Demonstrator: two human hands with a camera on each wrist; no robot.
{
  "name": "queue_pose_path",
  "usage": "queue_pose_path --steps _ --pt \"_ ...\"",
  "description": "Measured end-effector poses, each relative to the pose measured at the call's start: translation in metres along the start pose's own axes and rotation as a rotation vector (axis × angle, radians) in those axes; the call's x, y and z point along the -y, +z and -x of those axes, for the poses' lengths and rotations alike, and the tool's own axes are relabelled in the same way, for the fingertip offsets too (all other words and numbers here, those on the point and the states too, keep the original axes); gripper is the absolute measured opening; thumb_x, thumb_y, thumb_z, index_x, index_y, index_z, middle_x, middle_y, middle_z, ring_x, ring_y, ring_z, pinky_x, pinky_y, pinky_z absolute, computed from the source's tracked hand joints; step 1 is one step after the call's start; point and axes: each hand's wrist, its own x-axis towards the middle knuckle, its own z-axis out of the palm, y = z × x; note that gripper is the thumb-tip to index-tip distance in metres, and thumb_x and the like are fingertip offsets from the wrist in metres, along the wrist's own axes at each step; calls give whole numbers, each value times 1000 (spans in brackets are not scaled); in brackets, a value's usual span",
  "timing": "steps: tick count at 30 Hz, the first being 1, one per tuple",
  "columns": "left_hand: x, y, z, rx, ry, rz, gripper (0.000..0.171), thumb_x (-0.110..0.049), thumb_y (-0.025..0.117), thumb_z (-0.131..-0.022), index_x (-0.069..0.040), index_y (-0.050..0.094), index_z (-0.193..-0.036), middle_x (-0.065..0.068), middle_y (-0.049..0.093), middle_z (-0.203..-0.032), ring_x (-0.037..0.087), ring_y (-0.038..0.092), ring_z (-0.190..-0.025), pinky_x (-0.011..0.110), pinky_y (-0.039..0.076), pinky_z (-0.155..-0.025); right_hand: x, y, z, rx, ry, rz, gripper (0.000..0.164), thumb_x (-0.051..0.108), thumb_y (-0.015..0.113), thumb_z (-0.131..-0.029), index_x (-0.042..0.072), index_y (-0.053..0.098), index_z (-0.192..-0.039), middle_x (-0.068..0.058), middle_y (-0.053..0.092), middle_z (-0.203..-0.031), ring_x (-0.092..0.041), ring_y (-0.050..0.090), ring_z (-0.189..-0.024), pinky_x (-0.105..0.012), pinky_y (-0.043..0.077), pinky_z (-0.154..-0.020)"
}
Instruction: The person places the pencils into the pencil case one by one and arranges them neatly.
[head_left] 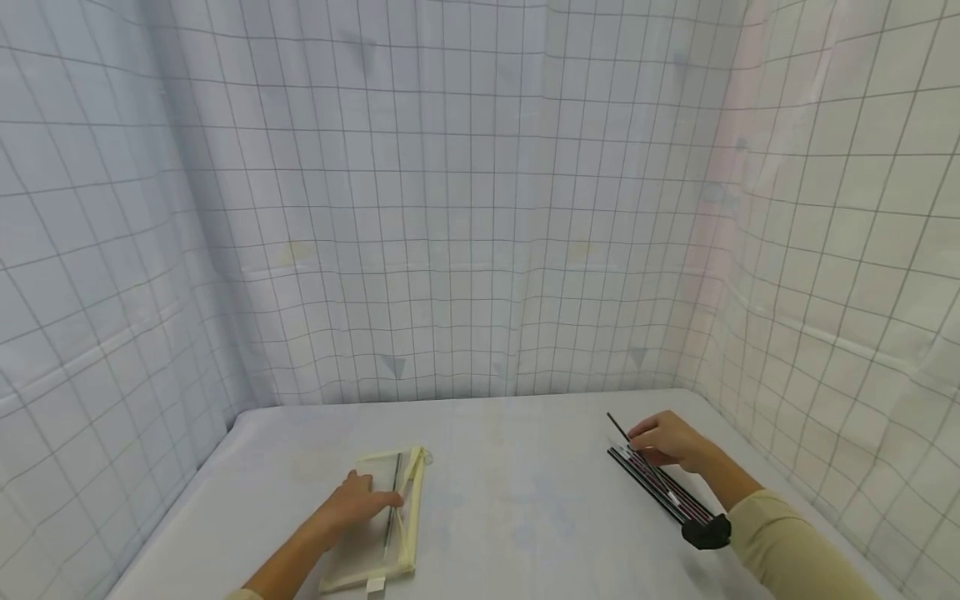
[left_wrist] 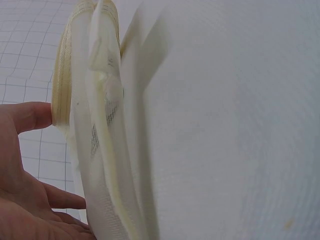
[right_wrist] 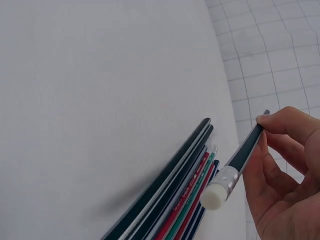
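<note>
I'm watching the right hand [head_left: 663, 438] pinching a pencil [right_wrist: 245, 152] over the pencil bundle [right_wrist: 181, 200] on the desk [head_left: 517, 517]; it could be twisting loose (that's a slim hold). The left hand [head_left: 358, 505], resting wide, could be skewing the zip pouch [head_left: 372, 546] beneath.

The right-wrist view's lower edge crops the lettered red pencil [right_wrist: 183, 196], its words illegible.

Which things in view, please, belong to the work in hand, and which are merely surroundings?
Apparently in the work:
Dark pencil, pinched by the right hand
Other pencils, below it
Black piece at their near end
Pale-edged pouch, touched by the left hand

Merely surroundings:
White table covering
Gridded wall sheets
</note>
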Motion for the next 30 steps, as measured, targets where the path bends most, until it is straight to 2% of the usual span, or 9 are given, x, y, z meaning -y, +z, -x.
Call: queue_pose_path --steps 7,16,23,30 --pt "-1 0 0 2 -2 13 100 -43 74 -87 25 30 -145 49 4 -156 66 9 -143 76 17 -112 9 11 -2 -4 -13 -20 29 6 73 -93 -11 70 -117 -12 72 -99 -21 66 -78 -33 60 -68" --pt "-2 0 1 -2 -1 7 98 -43 73 -87 25 31 -144 50 6 -155 66 10 -143 75 18 -112 14 27 -4 26 -2 -65 33 5 74 -92 -11 70 -120 -10 71 -94 -18 63 -74 -31 59 -66" --pt "-2 -1 2 2 1 -4 97 -43 73 -88 26 32 -144 50 6 -155 66 11 -142 75 19 -112 22 40 -6 54 12 -156 31 4 75 -91 -10 70 -118 -11 69 -97 -18 65 -76 -30 59 -67" --pt "-3 -2 1 10 5 -5 97 -43 73 -87 26 33 -144 50 7 -155 66 13 -142 75 20 -112 30 56 -7 70 14 -197 32 2 74 -92 -11 68 -120 -11 70 -93 -14 65 -72 -30 60 -68"
